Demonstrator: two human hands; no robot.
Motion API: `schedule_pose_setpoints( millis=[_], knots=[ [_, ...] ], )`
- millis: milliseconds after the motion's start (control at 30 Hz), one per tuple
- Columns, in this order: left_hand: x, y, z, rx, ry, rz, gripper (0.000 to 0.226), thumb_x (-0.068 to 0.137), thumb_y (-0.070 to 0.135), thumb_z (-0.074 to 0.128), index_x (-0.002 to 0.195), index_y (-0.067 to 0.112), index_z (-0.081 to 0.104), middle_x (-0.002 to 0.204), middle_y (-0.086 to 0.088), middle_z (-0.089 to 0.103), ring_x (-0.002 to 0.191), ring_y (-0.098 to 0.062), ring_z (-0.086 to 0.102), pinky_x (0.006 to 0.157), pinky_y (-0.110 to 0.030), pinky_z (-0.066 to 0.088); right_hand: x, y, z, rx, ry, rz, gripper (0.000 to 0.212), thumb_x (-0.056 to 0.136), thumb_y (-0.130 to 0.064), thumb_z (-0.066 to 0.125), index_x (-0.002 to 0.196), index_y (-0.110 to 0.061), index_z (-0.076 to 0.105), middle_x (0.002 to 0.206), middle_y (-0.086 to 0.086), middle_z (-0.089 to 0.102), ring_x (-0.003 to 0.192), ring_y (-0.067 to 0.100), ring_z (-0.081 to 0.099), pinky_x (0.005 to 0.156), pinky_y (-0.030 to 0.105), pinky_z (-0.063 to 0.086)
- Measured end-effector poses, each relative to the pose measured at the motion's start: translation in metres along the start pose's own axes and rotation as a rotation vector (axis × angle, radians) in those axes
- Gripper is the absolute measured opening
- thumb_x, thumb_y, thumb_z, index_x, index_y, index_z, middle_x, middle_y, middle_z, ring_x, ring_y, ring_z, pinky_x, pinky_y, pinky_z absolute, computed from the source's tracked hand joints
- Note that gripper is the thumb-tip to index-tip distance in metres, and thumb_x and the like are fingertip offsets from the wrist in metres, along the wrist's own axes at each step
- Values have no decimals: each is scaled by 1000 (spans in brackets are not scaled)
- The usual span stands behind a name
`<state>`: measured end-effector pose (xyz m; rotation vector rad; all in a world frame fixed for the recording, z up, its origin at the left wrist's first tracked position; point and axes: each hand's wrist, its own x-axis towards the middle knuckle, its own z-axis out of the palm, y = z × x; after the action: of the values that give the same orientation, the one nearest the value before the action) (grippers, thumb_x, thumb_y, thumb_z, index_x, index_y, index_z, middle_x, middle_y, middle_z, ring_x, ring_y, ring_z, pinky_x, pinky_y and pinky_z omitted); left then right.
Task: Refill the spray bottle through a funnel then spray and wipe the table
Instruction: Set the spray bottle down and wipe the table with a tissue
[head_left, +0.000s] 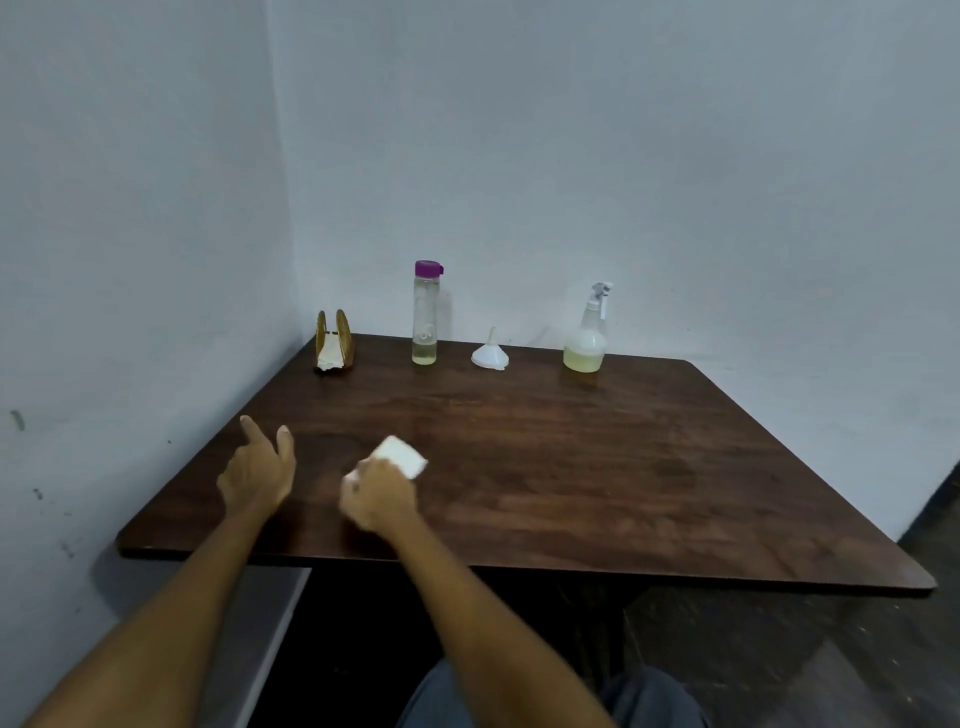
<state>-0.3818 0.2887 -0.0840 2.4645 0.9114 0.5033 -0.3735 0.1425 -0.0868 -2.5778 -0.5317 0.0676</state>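
Wiping step: right hand clenched around tissue on table near front-left, left hand relaxed, fingers straight; best keep tissue flat, overlap strokes toward sprayer.

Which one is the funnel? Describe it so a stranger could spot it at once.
Look along the far edge of the wooden table, against the back wall. Between the purple-capped bottle and the spray bottle sits the funnel. It is the small white cone resting mouth down with its spout pointing up, the lowest thing in that row.
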Motion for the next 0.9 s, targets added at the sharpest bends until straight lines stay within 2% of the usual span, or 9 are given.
schedule_pose_setpoints(
  millis=[100,233,333,433,533,600,633,767,900],
  knots=[
    [-5,1,-2,28,13,29,62,101,38,28,149,0,17,122,-29,57,110,-44,56,91,-52,44,-12,-17,14,-66,-11,-122,43,91,-23,43,118,8,53,122,25,54,114,39,47,96,46,39],
    [-20,16,3,76,7,129,60,101,37,29,148,1,18,115,-26,62,105,-41,60,86,-48,46,-16,12,-2,-56,60,-97,36,89,-25,45,107,3,60,115,22,61,109,40,54,91,42,44],
    [-33,30,8,89,-22,161,60,101,36,29,149,1,18,115,-25,62,105,-40,60,86,-46,46,-23,65,-31,-76,127,56,37,91,-30,44,114,-4,58,122,18,59,115,35,54,94,40,44],
    [-44,41,14,91,-41,162,60,101,34,30,148,-1,17,116,-25,61,107,-40,59,86,-45,45,-40,147,-80,-133,232,298,42,94,-35,40,116,-6,60,123,14,61,117,31,56,96,37,45],
    [-57,51,20,84,-71,165,62,101,34,31,148,-2,16,117,-25,61,109,-40,58,87,-45,45,-74,226,-125,-198,357,504,43,95,-32,39,107,-1,66,114,15,66,110,31,60,94,33,45],
    [-63,56,23,86,-90,182,62,101,35,31,149,-2,16,118,-24,60,110,-39,57,88,-45,45,-96,253,-139,-274,424,586,40,95,-26,37,92,1,67,106,15,68,104,30,62,89,31,42],
    [-65,56,23,88,-96,189,62,101,35,31,149,-2,16,119,-24,60,111,-39,56,88,-45,44,-104,258,-142,-304,437,616,39,95,-24,36,87,-1,66,103,14,68,101,30,63,87,30,41],
    [-65,42,20,109,-98,174,62,101,34,31,149,-2,16,123,-25,58,115,-39,53,90,-45,43,-101,232,-132,-282,384,652,43,93,-28,36,100,1,68,106,17,69,100,34,62,89,34,44],
    [-52,24,10,109,-65,149,63,101,33,31,150,-1,11,121,-26,58,117,-40,50,89,-47,44,-69,156,-94,-178,290,523,47,94,-31,35,110,1,66,114,18,67,107,36,61,91,36,45]
  ],
)
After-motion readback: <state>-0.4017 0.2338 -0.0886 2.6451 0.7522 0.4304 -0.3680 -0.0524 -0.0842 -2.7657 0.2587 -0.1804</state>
